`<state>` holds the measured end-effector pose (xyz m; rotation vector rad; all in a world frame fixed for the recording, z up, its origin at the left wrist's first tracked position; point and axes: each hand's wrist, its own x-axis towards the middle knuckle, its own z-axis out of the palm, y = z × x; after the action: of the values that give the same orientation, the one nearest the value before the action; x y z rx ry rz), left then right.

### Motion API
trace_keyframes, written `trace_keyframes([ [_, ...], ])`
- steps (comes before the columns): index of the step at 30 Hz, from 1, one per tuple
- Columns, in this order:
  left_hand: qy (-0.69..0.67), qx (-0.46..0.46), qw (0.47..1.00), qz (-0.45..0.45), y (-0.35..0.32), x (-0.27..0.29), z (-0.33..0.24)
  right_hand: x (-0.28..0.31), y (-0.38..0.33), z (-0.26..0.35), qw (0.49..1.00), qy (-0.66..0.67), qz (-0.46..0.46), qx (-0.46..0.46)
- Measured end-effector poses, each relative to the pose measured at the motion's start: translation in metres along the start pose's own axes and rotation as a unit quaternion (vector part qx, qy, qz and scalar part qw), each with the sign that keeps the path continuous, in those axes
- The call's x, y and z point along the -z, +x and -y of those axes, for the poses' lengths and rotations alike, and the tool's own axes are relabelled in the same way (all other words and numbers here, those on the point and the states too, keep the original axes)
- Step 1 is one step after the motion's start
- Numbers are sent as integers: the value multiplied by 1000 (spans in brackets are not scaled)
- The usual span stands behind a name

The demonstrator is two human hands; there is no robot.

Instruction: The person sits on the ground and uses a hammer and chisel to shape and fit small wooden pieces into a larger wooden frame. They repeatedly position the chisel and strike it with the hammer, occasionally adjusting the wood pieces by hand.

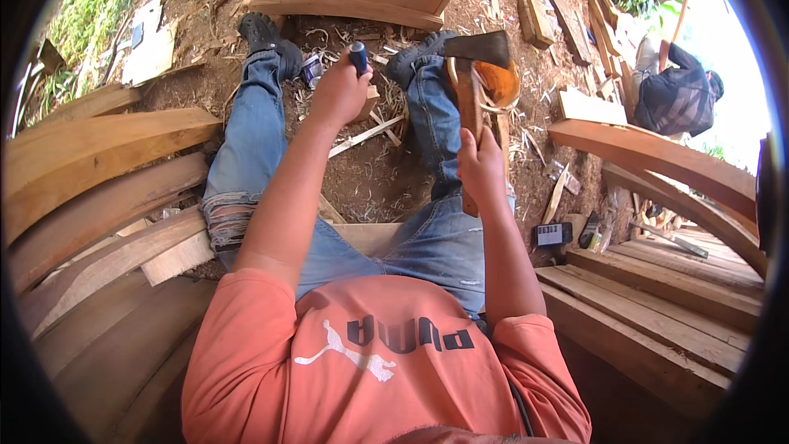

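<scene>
Left hand (340, 92): fingers wrapped around a blue handle (358, 59), its pale round end facing up; what the far end touches is hidden by the fist. Wooden block (367, 105): small, pale, partly covered, just beside that fist. Right hand (482, 166): closed around the wooden shaft of a hatchet (469, 111), thumb lying along it, the dark metal head uppermost and away from the body. The hatchet stands between the person's right lower leg, in torn blue jeans (245, 136), and an orange round container (498, 82), overlapping the rim of the latter in view; contact cannot be told. Dark clogs (261, 39): one pair, set apart on brown earth strewn with wood shavings. Wooden cabinet (349, 5): panelled front with dark insets, beyond the feet. Pale wood strip (366, 137): lying on the ground between the legs. Curved timbers (115, 148): stacked at left. Straight planks (649, 325): at right. Phone-like object (553, 234): near the planks. Another person (675, 99): dark top, bent over, at far right.
</scene>
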<state>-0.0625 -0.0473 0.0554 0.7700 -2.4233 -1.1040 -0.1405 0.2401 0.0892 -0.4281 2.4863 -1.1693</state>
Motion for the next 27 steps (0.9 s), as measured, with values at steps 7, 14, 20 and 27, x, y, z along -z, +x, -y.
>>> trace_keyframes([
  [7, -6, -41, 999, -26, 4, 14, 11, -84, 4, -24, 985, -151, 71, 36],
  [14, -6, -59, 998, -14, -4, 5, -4, -113, 5, -44, 978, -171, 116, 19],
  [20, 93, 23, 995, -18, 10, -14, -19, -113, 7, -63, 985, -140, 90, 51],
  [27, 91, 45, 995, -16, 51, -22, 4, -112, 9, -59, 983, -149, 92, 46],
])
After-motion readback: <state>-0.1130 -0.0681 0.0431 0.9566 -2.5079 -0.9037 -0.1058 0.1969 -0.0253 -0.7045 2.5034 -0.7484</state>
